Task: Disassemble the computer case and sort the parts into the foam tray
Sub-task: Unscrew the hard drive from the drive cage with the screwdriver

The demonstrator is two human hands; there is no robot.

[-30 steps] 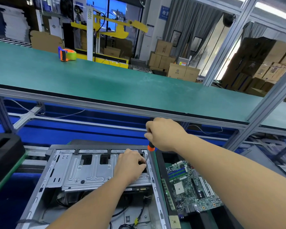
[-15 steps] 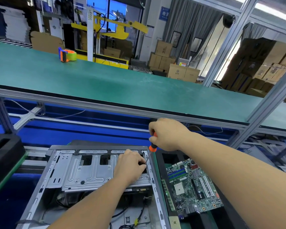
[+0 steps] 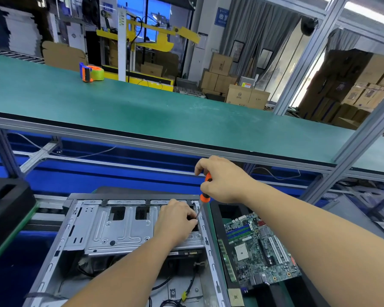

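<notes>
Where the black foam tray edges in at far left, the open computer case of bare, ribbed sheet steel lies beside it. The left hand rests on its drive cage, fingers curled around the screwdriver tip; the right hand grips the orange handle. A green motherboard lies right.

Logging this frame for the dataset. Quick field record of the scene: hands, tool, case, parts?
right hand: grips the screwdriver handle from above
screwdriver: orange and black, tip down at the case's far right corner
left hand: rests on the drive cage, fingers at the screwdriver tip
computer case: open, lying flat
drive cage: silver, in the case
motherboard: out, right of the case
tape dispenser: on the green shelf
</notes>
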